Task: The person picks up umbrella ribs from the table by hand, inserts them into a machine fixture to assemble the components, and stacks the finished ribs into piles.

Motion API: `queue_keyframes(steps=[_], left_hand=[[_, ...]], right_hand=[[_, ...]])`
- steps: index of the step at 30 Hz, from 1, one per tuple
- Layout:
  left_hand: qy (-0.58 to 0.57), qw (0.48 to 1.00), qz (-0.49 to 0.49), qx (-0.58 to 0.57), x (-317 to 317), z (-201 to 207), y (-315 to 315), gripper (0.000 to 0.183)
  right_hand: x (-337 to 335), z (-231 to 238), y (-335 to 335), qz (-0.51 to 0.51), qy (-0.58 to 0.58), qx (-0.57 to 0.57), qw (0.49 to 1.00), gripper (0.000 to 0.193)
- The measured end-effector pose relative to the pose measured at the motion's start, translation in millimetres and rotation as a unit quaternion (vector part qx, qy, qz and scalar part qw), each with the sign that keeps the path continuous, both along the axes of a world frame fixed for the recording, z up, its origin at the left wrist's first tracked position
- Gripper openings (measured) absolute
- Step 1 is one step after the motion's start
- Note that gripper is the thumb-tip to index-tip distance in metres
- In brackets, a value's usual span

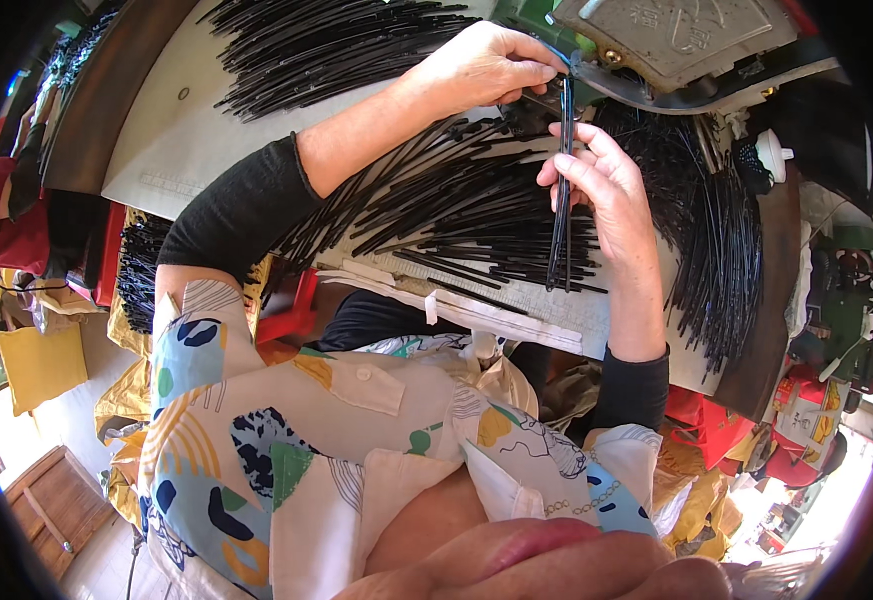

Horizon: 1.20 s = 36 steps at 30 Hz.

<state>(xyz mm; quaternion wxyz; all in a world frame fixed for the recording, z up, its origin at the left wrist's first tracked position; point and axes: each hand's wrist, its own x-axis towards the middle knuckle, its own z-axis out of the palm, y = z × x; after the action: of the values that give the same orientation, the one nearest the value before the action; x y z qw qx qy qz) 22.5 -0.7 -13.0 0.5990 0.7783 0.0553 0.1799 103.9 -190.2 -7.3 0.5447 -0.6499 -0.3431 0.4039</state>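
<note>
A narrow, glossy black strap point(562, 225) hangs lengthwise in front of the sewing machine point(647, 50), which is green with a grey metal cover. My left hand point(492, 65) pinches its upper end between thumb and forefinger, close against the machine. Lower down, my right hand point(597, 185) closes thumb and fingers on the same strap, with some fingers curled beside it. The sewing point is hidden behind the machine body and my left fingertips. Beneath my hands, many similar black straps point(437, 215) lie fanned out on the pale table point(152, 150).
Another heap of black straps point(327, 50) lies at the far left of the table, and a bundle point(722, 270) drapes over its right side. A white thread spool point(774, 155) stands right of the machine. Yellow sacks point(122, 400) and red bags point(712, 430) sit around the table.
</note>
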Motion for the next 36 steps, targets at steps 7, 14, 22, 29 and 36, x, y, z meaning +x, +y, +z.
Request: queue_keyframes(steps=[7,14,22,29,36], left_hand=[[0.012,1.0,-0.003,0.003,4,-3,2,0.023],[0.074,0.994,0.027,-0.073,2,-5,1,0.028],[0.077,0.994,0.016,-0.074,-1,0,2,0.027],[0.085,0.991,-0.036,-0.092,-7,7,-1,0.027],[0.088,0.983,-0.064,-0.149,-5,0,-6,0.024]], right_hand=[[2,-2,1,0.001,0.0,-0.014,1.0,0.036],[2,-2,1,-0.003,0.033,-0.002,0.999,0.034],[0,-3,4,-0.032,0.097,0.023,0.995,0.024],[1,-2,7,-0.073,0.087,0.034,0.993,0.024],[-3,-5,14,-0.048,0.087,0.064,0.993,0.025]])
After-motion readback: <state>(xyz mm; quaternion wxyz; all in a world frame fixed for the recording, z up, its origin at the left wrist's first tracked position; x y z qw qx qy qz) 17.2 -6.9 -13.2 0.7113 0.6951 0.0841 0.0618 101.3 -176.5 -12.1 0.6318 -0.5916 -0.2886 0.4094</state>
